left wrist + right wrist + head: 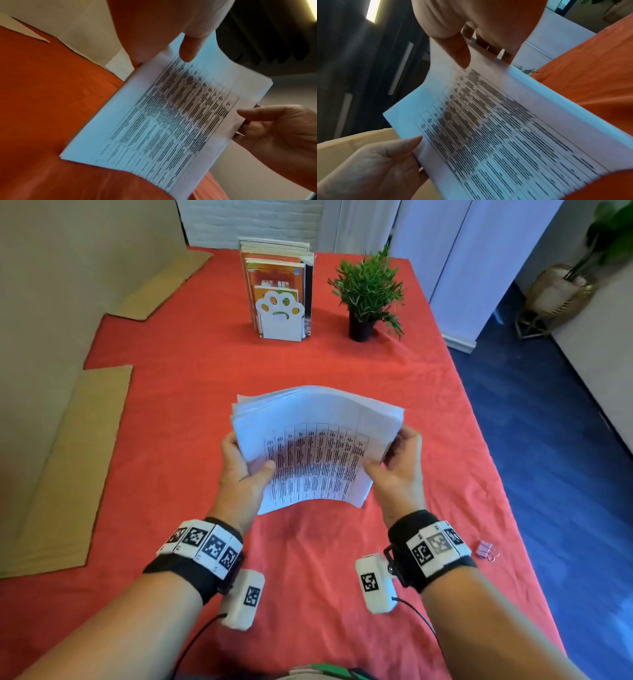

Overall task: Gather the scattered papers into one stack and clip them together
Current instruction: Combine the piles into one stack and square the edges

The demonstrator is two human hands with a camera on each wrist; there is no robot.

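Note:
A thick stack of white papers (317, 446) with a printed table on top is held above the red tablecloth (191, 392), its top edges fanned and uneven. My left hand (239, 463) grips the stack's left edge, thumb on top. My right hand (394, 460) grips the right edge, thumb on top and fingers behind. The left wrist view shows the stack (171, 115) with its lower edge near the cloth, and the right wrist view shows the stack (496, 128) too. A lilac binder clip (486, 550) lies on the cloth to the right of my right wrist.
A white paw-shaped bookend with books (279, 299) and a small potted plant (366, 292) stand at the table's far end. Cardboard sheets (68, 467) lie along the left edge. The table's right edge drops to a blue floor (548, 440).

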